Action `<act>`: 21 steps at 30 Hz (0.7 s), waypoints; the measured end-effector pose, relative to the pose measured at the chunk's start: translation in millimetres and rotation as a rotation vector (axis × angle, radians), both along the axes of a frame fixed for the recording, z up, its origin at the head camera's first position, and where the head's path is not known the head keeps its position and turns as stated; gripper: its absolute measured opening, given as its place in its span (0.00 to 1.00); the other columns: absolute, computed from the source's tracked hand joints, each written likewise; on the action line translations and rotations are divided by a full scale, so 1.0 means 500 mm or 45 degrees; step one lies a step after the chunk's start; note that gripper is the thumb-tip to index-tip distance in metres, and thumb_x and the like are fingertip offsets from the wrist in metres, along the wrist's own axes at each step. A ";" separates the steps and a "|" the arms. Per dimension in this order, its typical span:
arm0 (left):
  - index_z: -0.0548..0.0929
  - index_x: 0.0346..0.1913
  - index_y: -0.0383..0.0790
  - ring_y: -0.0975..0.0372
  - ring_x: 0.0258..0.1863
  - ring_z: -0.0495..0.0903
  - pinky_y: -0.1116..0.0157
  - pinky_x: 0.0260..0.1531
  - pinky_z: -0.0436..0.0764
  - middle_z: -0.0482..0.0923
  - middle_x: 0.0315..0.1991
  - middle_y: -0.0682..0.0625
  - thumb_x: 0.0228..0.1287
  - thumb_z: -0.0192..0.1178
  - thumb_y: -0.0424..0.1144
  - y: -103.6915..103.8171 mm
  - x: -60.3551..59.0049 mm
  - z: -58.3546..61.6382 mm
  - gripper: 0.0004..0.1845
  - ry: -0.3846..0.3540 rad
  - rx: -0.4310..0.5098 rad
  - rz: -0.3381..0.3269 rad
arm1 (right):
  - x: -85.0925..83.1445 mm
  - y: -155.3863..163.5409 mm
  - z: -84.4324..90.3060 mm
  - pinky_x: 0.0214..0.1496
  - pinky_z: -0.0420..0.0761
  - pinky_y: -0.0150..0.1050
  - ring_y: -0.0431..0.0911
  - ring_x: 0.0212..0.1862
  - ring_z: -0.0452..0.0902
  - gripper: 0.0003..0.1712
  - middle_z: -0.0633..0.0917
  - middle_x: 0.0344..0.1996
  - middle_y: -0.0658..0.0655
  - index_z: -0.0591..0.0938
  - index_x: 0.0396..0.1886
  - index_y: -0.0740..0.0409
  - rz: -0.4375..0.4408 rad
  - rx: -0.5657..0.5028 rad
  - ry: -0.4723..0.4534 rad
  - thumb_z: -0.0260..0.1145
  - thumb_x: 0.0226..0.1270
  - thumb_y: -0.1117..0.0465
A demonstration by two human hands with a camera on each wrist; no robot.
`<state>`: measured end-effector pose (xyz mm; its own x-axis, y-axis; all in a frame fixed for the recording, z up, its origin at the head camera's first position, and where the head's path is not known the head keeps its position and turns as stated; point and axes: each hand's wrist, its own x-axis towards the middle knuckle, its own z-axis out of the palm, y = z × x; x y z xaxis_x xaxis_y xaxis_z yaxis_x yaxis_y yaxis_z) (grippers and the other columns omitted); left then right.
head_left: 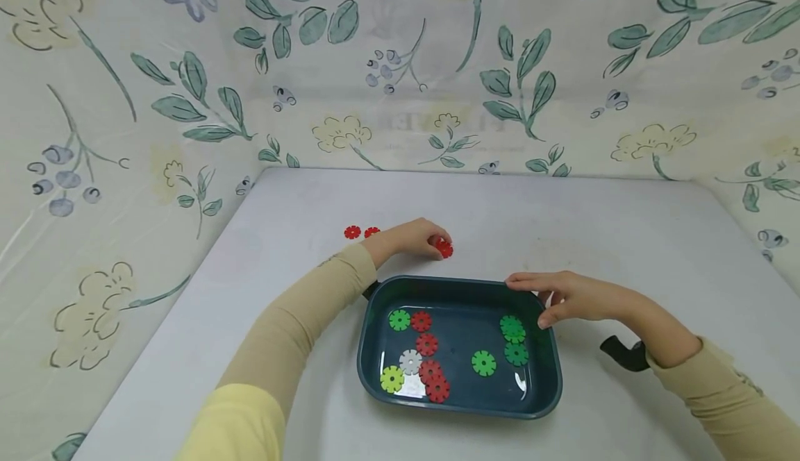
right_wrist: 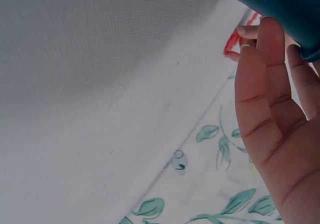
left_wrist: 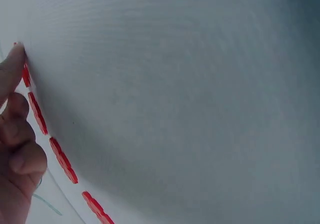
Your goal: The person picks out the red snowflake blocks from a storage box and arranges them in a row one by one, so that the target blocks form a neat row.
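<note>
My left hand (head_left: 412,237), beyond the back rim of the dark blue tray (head_left: 462,412), pinches a red notched plastic disc (head_left: 444,248) at the table surface. Behind its wrist lie two more red discs (head_left: 353,232); the left wrist view shows several red discs (left_wrist: 63,160) in a row. My right hand (head_left: 581,296) rests at the tray's back right corner, fingers fairly straight along the rim and thumb by the inner wall. In the tray lie red discs (head_left: 427,344), green discs (head_left: 483,363), a white disc (head_left: 410,362) and a yellow-green disc (head_left: 392,379).
A black curved piece (head_left: 625,354) shows beside my right wrist, partly hidden by the arm. The white table (head_left: 625,239) meets a floral-patterned sheet (head_left: 400,65) at its back and sides.
</note>
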<state>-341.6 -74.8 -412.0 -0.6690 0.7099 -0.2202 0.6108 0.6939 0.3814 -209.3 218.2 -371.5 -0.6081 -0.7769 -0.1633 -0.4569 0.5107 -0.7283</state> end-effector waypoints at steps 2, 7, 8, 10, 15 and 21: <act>0.77 0.54 0.44 0.61 0.37 0.70 0.70 0.38 0.70 0.75 0.37 0.50 0.59 0.61 0.42 0.002 0.000 -0.002 0.19 0.007 -0.006 0.010 | 0.000 0.000 -0.001 0.41 0.76 0.34 0.43 0.49 0.69 0.37 0.62 0.64 0.72 0.65 0.64 0.65 -0.004 0.000 0.002 0.66 0.56 0.55; 0.77 0.54 0.47 0.60 0.45 0.70 0.65 0.48 0.72 0.76 0.46 0.49 0.58 0.62 0.44 0.006 0.005 -0.003 0.20 -0.019 0.009 0.108 | -0.001 0.000 -0.002 0.41 0.76 0.33 0.44 0.50 0.69 0.37 0.62 0.64 0.72 0.65 0.64 0.64 -0.007 0.005 0.009 0.66 0.56 0.56; 0.77 0.54 0.47 0.59 0.47 0.70 0.63 0.50 0.72 0.75 0.49 0.49 0.58 0.62 0.44 0.007 0.006 -0.002 0.20 -0.020 0.011 0.129 | -0.001 0.000 -0.002 0.41 0.76 0.33 0.44 0.50 0.69 0.37 0.62 0.64 0.72 0.65 0.64 0.64 -0.007 0.005 0.009 0.66 0.56 0.56; 0.77 0.56 0.48 0.59 0.51 0.69 0.62 0.52 0.71 0.74 0.53 0.49 0.58 0.62 0.44 0.009 0.009 0.000 0.21 -0.026 0.016 0.169 | -0.001 0.001 -0.001 0.41 0.76 0.33 0.44 0.50 0.69 0.37 0.62 0.64 0.72 0.65 0.64 0.64 -0.008 0.006 0.004 0.66 0.56 0.56; 0.75 0.59 0.52 0.58 0.55 0.68 0.61 0.54 0.70 0.72 0.58 0.49 0.60 0.60 0.45 0.014 0.010 -0.001 0.23 -0.044 0.004 0.235 | -0.001 0.000 0.001 0.42 0.76 0.33 0.43 0.50 0.68 0.38 0.62 0.64 0.71 0.65 0.64 0.64 -0.009 0.009 -0.010 0.66 0.56 0.55; 0.74 0.60 0.53 0.58 0.55 0.67 0.60 0.55 0.69 0.71 0.59 0.49 0.61 0.58 0.46 0.024 0.006 -0.005 0.23 -0.025 -0.012 0.260 | -0.001 0.001 0.000 0.43 0.76 0.34 0.44 0.50 0.69 0.38 0.61 0.64 0.71 0.65 0.64 0.64 -0.012 0.020 -0.013 0.66 0.56 0.55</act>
<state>-338.8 -62.9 -414.4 -0.7941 0.5582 -0.2404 0.4498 0.8058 0.3851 -209.8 218.7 -371.3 -0.6136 -0.7685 -0.1814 -0.4448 0.5262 -0.7247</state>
